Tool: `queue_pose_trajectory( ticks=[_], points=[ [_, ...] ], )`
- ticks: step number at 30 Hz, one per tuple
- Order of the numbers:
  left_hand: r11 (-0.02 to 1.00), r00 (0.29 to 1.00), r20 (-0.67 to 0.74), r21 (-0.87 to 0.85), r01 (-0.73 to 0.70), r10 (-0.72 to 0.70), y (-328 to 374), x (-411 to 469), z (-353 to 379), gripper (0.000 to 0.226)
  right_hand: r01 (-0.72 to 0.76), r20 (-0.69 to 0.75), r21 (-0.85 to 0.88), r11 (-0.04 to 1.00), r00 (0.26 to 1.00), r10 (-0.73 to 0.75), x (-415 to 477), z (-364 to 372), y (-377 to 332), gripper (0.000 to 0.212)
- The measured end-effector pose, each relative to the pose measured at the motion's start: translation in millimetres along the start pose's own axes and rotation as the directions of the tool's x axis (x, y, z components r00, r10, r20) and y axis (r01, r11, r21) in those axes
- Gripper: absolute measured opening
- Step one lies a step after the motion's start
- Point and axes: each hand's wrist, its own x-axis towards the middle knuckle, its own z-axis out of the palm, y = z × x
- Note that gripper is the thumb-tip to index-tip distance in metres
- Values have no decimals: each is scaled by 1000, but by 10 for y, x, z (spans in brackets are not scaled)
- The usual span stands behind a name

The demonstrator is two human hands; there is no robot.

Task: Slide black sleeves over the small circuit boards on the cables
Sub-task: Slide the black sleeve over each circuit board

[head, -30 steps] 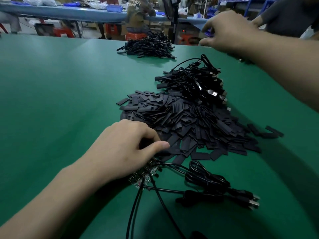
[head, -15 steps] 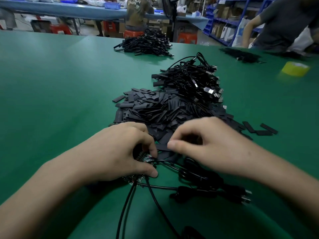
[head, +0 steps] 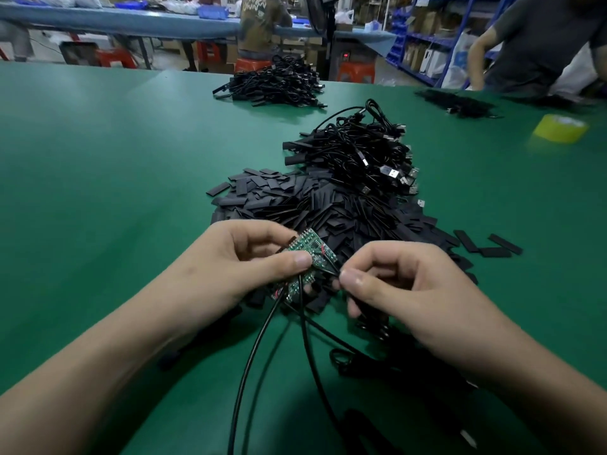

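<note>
The left hand (head: 236, 262) has its fingers curled tight. The thumb presses flat on the face of a small fan of green circuit boards (head: 313, 247) and the other fingers are folded behind them, so the boards are firmly gripped. How many boards are in the fan is hard to count; one pokes up past the thumb and another shows below it, by the heel of the hand. The right hand (head: 404, 290) is curled as well, its thumb and forefinger pinched together on a thin black wire (head: 332, 270) at the right edge of the boards. Whether a sleeve also sits in that pinch is hidden by the fingers. The two hands are just beside each other, thumb tips nearly meeting. From under the boards black cables (head: 262, 339) run down toward the bottom edge, where they are cut off. More coiled cable lies under the right wrist, mostly covered by the forearm and too dark to make out. Just behind both hands, on the green table (head: 98, 165), lies a heap of flat black sleeves (head: 328, 208), with a few strays (head: 483, 246) off to the right. Touching its far side is a tangle of leads with metal plugs (head: 358, 152). A second tangle (head: 276, 85) sits well beyond. A blurred yellow tape roll (head: 560, 128) stands at the right, near a person in a dark shirt (head: 542, 37) who is cropped by the frame.
</note>
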Motion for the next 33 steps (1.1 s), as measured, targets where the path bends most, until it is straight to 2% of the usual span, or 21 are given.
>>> queue_pose_trajectory(
  ticks=[2,4,7,12,14,17,24,30,33],
  points=[
    [999,998,-54,-42,28,-30,-17,2,51,21,-24,8,20,1000,1000,24,2,-7,5,21],
    [1000,996,-87,4,23,-22,-15,5,69,22,0,-24,-43,999,1000,-1,19,-4,13,33],
    [996,998,-53,84,21,-17,13,-2,98,29,71,-62,-199,977,994,-85,42,37,22,38],
    [984,1000,3,176,16,-16,17,-10,196,32,93,-22,-241,966,995,-101,37,100,53,44],
    [988,1000,-5,154,16,-15,26,-3,204,25,88,-10,-174,981,996,-91,47,97,69,46],
    [998,1000,20,70,3,-5,46,1,217,21,29,34,53,998,999,-31,60,94,95,46],
    [999,999,33,10,31,-32,-11,13,224,19,-79,131,356,931,991,34,75,140,163,34],
    [996,997,78,-90,-8,15,-37,24,219,9,-174,207,416,893,974,93,88,147,209,35],
    [999,995,100,-37,-6,10,-36,26,187,16,-86,116,311,946,992,52,126,50,224,37]
  ],
)
